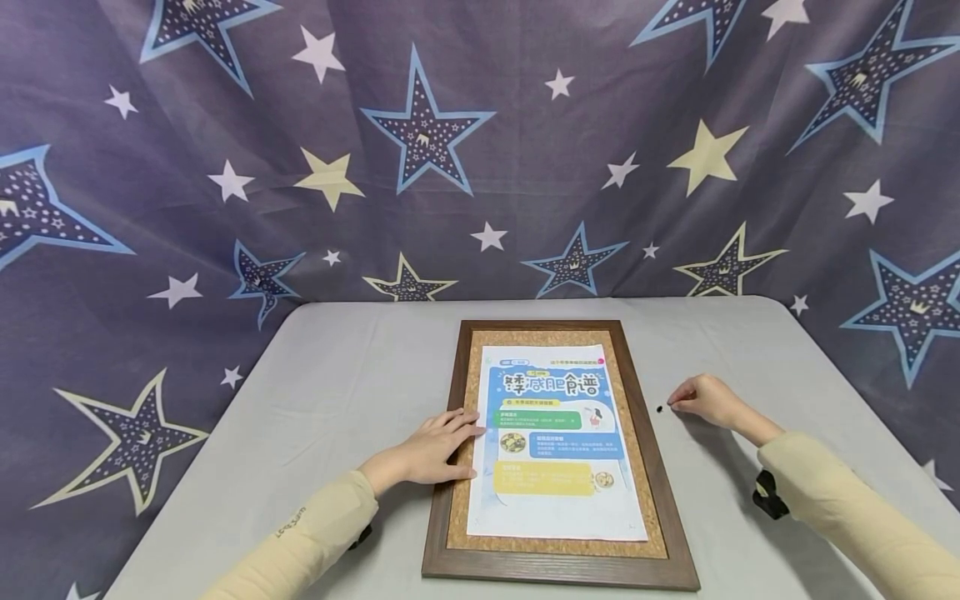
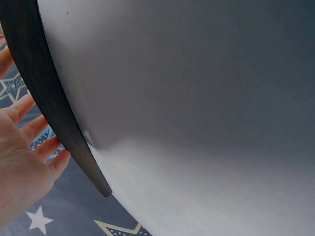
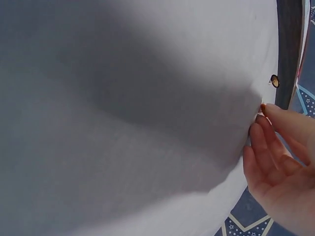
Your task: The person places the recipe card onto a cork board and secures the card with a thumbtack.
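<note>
A wood-framed cork board lies on the table with a printed poster on it. One pink thumbtack shows at the poster's top right corner, and a pale green spot marks the top left. My left hand rests with fingers spread across the board's left frame, fingertips at the poster's edge. Right of the board, my right hand is down at the table, thumb and forefinger pinching a small orange thumbtack, mostly hidden by the fingertips. Just beside them lies a black thumbtack with a gold underside.
The grey-white cloth-covered table extends on both sides of the board. Behind it hangs a dark star-patterned curtain, which also drops along the left and right sides. Dark bands show at both wrists below the cream sleeves.
</note>
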The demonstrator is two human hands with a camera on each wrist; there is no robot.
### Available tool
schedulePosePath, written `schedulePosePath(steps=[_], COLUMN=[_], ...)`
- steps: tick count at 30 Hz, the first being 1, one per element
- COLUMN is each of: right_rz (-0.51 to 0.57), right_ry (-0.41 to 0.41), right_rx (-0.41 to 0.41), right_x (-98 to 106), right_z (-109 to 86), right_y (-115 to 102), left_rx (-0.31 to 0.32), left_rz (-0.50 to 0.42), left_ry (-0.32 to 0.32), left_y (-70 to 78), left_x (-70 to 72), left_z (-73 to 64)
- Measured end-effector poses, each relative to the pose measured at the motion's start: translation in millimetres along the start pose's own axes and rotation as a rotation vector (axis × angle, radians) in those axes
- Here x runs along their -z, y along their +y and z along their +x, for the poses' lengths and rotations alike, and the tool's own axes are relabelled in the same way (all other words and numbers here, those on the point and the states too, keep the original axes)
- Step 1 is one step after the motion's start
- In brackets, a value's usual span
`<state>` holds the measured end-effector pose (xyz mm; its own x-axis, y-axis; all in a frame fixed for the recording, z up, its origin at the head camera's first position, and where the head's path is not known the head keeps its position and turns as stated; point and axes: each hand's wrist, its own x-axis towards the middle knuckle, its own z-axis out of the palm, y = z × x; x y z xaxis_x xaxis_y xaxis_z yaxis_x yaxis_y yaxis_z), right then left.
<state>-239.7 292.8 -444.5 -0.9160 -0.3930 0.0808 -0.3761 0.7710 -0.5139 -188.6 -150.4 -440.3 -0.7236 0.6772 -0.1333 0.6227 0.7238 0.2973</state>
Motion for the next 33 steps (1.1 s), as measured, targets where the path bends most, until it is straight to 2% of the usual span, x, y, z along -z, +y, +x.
schedulePosePath(steps=[8, 33], right_rz=[0.020, 0.065], right_ry=[-0.009, -0.040], right_rx=[-0.030, -0.031], right_x=[-0.6, 8.2], right_z=[-0.3, 0.9], right_y=[-1.3, -8.6], left_rx=[0.009, -0.003], left_rz=[0.001, -0.003], left_ry=[-0.004, -0.005], left_y=[-0.6, -0.7], left_x=[-1.5, 0.5], left_z=[-0.5, 0.7])
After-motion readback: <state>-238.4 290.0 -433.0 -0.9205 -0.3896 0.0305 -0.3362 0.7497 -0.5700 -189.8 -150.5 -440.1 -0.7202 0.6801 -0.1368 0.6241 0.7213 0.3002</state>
